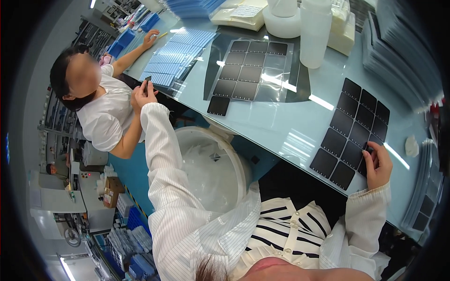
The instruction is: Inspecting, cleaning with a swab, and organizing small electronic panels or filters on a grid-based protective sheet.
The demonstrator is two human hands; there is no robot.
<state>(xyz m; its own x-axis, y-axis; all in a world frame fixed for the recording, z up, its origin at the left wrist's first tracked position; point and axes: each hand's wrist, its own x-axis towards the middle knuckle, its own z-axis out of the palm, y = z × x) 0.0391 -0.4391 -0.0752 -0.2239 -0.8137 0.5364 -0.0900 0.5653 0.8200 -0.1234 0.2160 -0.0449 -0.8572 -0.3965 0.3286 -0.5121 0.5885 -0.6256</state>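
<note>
Left hand was stretched out left by the near edge of the bench, fingers pinched on a small dark piece, right beside a co-worker's hand. Right hand was half curled, fingertips at the block of dark squares on the bench's right side, grip unclear. Other dark tiles lay mid-bench on a clear sheet.
</note>
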